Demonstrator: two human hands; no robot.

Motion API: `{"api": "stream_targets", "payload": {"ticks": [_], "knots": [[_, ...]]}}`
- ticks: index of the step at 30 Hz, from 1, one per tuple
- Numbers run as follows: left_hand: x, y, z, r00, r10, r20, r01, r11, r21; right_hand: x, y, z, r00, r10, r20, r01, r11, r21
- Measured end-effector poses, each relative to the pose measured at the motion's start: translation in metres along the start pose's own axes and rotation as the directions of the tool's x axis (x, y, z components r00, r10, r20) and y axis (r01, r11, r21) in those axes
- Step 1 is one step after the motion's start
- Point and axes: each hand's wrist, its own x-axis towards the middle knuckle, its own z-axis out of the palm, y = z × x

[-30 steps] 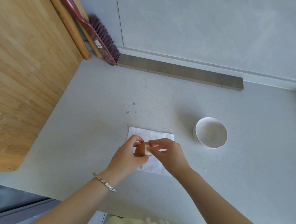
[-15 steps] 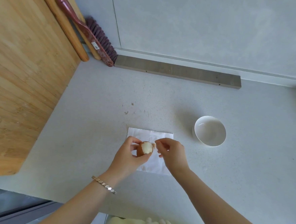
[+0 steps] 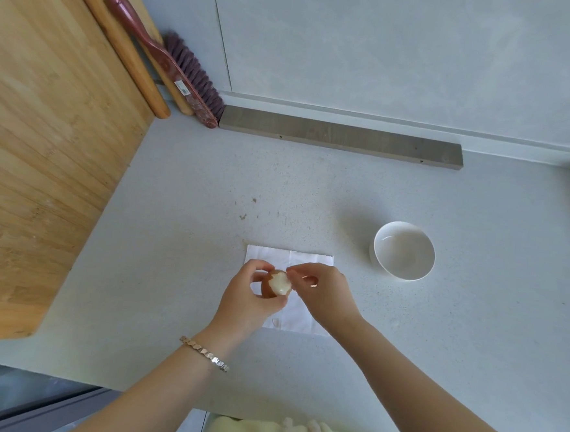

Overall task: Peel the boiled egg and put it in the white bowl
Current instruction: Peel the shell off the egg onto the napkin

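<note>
A brown boiled egg (image 3: 276, 283) with a patch of white showing at its tip is held in my left hand (image 3: 251, 297) above a white paper napkin (image 3: 298, 314) on the grey counter. My right hand (image 3: 323, 294) is right beside it, thumb and forefinger pinched at the edge of the peeled patch. A small bit of shell lies on the napkin's near edge. The white bowl (image 3: 403, 250) stands empty on the counter to the right of the napkin, apart from both hands.
A big wooden board (image 3: 46, 131) covers the left side. A rolling pin (image 3: 120, 45) and a brush with a red handle (image 3: 172, 69) lean in the back left corner. A grey wooden strip (image 3: 339, 140) lies along the wall. A few crumbs dot the counter (image 3: 171, 275) beyond the napkin.
The peeled white patch on the egg has grown. My right hand pulled away from the egg for a moment and has come back to its tip.
</note>
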Motion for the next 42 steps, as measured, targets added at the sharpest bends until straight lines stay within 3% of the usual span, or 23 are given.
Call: {"api": "stream_targets", "payload": {"ticks": [5,9,14,18,22,26,30,39,42], "knots": [[-0.005,0.003,0.001,0.996,0.079,-0.033,-0.079,0.997,-0.001,-0.003,0.000,0.000,0.997,0.079,-0.008,-0.076,0.979,0.187],[-0.005,0.002,0.003,0.999,0.037,-0.032,-0.038,0.999,-0.033,-0.008,0.001,0.002,0.996,-0.016,-0.083,0.021,0.998,0.054],[-0.008,0.001,0.003,1.000,0.004,0.009,-0.004,0.997,-0.072,-0.008,0.000,0.000,0.996,-0.080,-0.050,0.077,0.995,-0.059],[-0.009,0.005,0.000,0.988,-0.131,0.080,0.149,0.940,-0.306,0.000,0.006,-0.004,0.998,-0.019,-0.061,0.019,1.000,0.008],[-0.007,0.005,-0.005,0.963,-0.237,0.128,0.269,0.833,-0.483,0.010,0.022,-0.004,0.999,0.029,-0.026,-0.034,0.971,-0.235],[-0.002,0.001,-0.006,0.958,-0.267,0.108,0.286,0.837,-0.467,0.011,0.032,0.000,0.993,0.000,0.120,0.049,0.911,-0.408],[0.000,-0.001,-0.006,0.952,-0.295,0.085,0.302,0.850,-0.432,0.012,0.028,-0.004,0.996,-0.068,0.058,0.088,0.856,-0.509],[-0.001,0.003,-0.005,0.960,-0.264,0.096,0.281,0.891,-0.356,0.006,0.022,-0.012,0.996,-0.039,0.076,0.068,0.901,-0.428],[-0.002,0.002,-0.004,0.969,-0.236,0.078,0.248,0.892,-0.378,0.000,0.015,-0.015,1.000,-0.013,-0.028,0.010,0.993,-0.116]]}}
